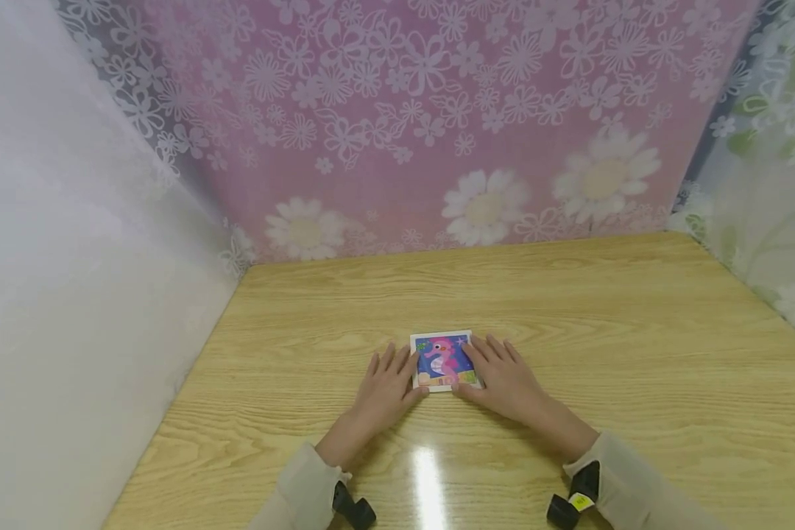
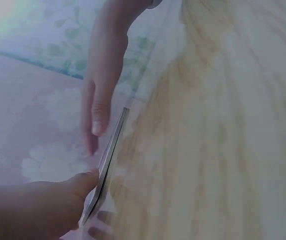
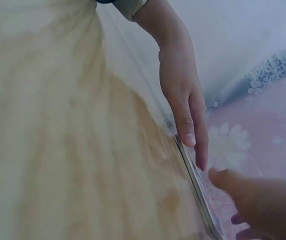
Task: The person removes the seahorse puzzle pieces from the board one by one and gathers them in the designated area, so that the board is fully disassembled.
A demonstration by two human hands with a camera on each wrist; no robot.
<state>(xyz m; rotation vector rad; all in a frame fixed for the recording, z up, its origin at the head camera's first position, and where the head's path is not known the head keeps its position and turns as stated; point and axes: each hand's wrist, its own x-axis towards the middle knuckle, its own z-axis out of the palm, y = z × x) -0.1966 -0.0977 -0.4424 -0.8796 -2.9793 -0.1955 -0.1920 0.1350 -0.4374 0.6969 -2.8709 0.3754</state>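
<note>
A flat, square seahorse picture board (image 1: 442, 361) with a white border lies on the wooden table. It shows a pink seahorse on a blue ground. My left hand (image 1: 386, 386) rests at its left side, fingers extended, index fingertip over the border and thumb by the near left corner. On the opposite side my right hand (image 1: 506, 381) has straight fingers lying over the right edge, its thumb at the near edge. Seen edge-on in the left wrist view, the board (image 2: 112, 150) is thin and appears layered. In the right wrist view the left hand (image 3: 183, 95) hangs just above the board's far end.
The wood-grain table (image 1: 570, 294) meets a pink flowered sheet (image 1: 437, 132) at the back. A white wall covering (image 1: 106, 258) borders the left side, and a pale leafy sheet (image 1: 768, 184) the right. Black wrist cameras (image 1: 354, 506) sit on both cuffs.
</note>
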